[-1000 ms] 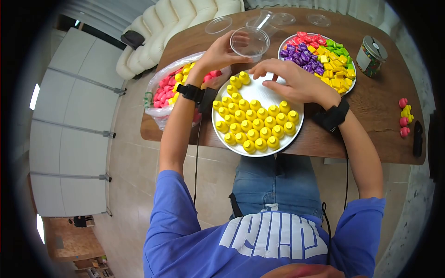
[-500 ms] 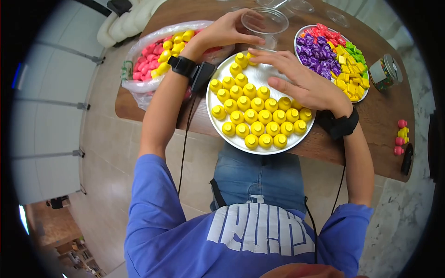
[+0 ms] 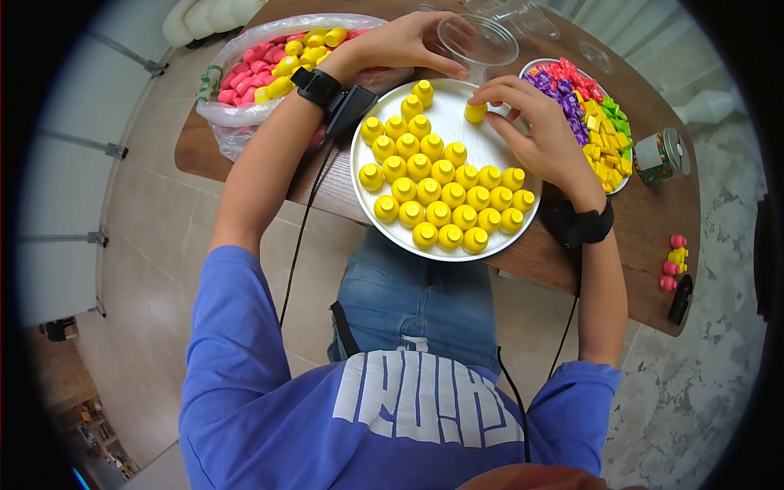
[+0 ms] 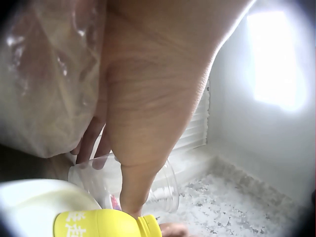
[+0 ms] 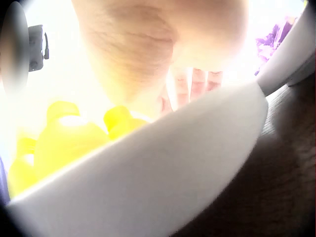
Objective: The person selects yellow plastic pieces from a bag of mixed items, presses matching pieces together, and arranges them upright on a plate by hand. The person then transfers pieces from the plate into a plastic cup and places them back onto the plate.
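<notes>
My left hand (image 3: 412, 42) grips a clear plastic cup (image 3: 488, 55) beyond the plate; in the left wrist view the thumb and fingers lie around the cup (image 4: 165, 192). My right hand (image 3: 545, 139) pinches a small yellow bottle (image 3: 474, 113) between thumb and fingers, over the far part of a round white plate (image 3: 447, 110). Many more yellow bottles (image 3: 429, 191) stand upright on that plate, mostly on its near and left side. In the right wrist view, the plate's rim (image 5: 148, 168) covers part of my right hand (image 5: 163, 34).
At the left lies a plastic bag (image 3: 214, 88) of pink and yellow bottles. On the right stand a plate of wrapped sweets (image 3: 603, 135) and a lidded jar (image 3: 660, 155). Several small pink and yellow bottles (image 3: 674, 263) and a black object (image 3: 680, 300) sit near the right edge. Clear cups (image 3: 527, 18) lie behind.
My right hand has gone from reaching over the far bottles to pinching one, now shifted right, apart from the others. My left hand keeps the cup beside the plate's far edge. The head view has shifted.
</notes>
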Motion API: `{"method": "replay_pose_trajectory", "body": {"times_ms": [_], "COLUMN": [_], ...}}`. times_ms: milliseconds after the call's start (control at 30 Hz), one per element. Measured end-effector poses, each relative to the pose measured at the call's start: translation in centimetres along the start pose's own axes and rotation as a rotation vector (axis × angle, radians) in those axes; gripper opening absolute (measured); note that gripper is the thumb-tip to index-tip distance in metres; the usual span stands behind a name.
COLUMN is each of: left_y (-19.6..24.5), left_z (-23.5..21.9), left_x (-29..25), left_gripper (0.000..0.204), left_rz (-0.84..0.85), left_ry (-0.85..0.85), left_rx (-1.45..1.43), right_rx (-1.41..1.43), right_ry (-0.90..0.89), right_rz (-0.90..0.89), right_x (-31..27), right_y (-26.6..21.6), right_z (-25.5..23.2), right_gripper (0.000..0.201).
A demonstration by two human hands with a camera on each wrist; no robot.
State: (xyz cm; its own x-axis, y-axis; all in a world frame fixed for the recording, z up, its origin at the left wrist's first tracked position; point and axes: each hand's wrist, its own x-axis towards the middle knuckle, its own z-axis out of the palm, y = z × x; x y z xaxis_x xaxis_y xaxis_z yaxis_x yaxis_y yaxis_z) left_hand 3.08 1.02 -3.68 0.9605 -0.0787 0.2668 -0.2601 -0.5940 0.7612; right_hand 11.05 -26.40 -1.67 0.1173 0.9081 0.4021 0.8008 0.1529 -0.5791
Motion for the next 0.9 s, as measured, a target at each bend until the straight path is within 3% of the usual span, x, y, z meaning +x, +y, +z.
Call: {"method": "replay_pose_trajectory", "body": {"times_ms": [67, 167, 233, 400, 467, 567, 900], "left_y": [-0.3, 3.5, 3.4, 2.6, 0.8, 0.7, 0.7], "left_z": [0.0, -0.5, -0.6, -0.4, 0.0, 0.0, 0.0], "left_x": [0.1, -0.8, -0.8, -0.8, -0.6, -0.6, -0.5], "left_gripper": [0.065, 0.069, 0.075, 0.079, 0.072, 0.077, 0.074], "left_rz": [-0.003, 0.074, 0.077, 0.084, 0.219, 0.139, 0.163], "left_ry": [-0.052, 0.015, 0.015, -0.018, 0.038, -0.041, -0.035], "left_rx": [-0.176, -0.121, -0.146, -0.178, 0.028, -0.109, -0.091], "right_rx": [-0.017, -0.025, -0.020, 0.138, 0.174, 0.228, 0.182], "right_ry": [0.007, 0.043, 0.070, 0.296, 0.302, 0.309, 0.328], "right_rz": [-0.011, -0.002, 0.017, 0.086, 0.135, 0.191, 0.156], "right_x": [0.0, 0.1, 0.2, 0.3, 0.2, 0.2, 0.3], "right_y": [0.1, -0.3, -0.5, 0.6, 0.9, 1.4, 1.7], "right_z": [-0.1, -0.2, -0.3, -0.1, -0.1, 0.0, 0.4], "right_gripper": [0.019, 0.017, 0.016, 0.016, 0.017, 0.019, 0.022]}}
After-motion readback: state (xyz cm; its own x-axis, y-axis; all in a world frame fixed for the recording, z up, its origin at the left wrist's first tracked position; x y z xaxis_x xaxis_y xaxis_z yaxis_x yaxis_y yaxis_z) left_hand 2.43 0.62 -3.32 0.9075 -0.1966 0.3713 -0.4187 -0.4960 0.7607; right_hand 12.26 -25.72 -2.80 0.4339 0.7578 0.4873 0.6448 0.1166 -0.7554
